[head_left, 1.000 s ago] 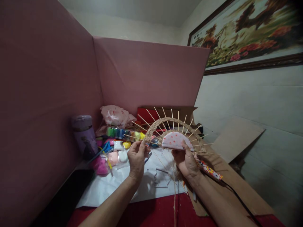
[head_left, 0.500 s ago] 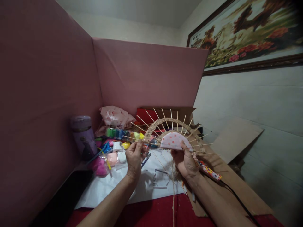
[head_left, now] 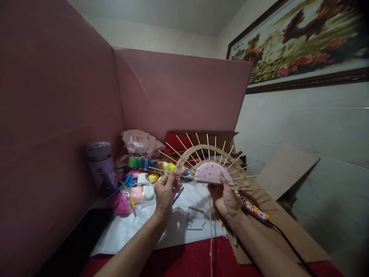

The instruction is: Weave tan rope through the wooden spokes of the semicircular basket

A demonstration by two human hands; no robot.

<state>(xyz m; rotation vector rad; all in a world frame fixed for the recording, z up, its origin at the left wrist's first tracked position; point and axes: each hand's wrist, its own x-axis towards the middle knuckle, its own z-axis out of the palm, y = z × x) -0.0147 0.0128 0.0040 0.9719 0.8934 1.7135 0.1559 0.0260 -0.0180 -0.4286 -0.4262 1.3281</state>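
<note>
I hold up a half-round woven piece (head_left: 201,152): a pink dotted fabric semicircle (head_left: 211,173) with thin wooden sticks fanning out of it and tan cord woven across them in an arch. My right hand (head_left: 225,198) grips the fabric's lower edge, thumb on its face. My left hand (head_left: 165,192) pinches the left end of the weave, where the tan cord (head_left: 211,231) meets the outer sticks. A loose length of that cord hangs down between my wrists.
Pink board walls stand at left and behind. On the white paper (head_left: 138,227) lie several coloured clay packets (head_left: 144,163) and a purple bottle (head_left: 100,165). A black phone (head_left: 83,234) lies front left, brown cardboard (head_left: 285,169) at right, and a framed picture (head_left: 300,42) hangs above.
Both hands and the woven piece shifted slightly left and up. The left fingers reworked their pinch at the weave's left end.
</note>
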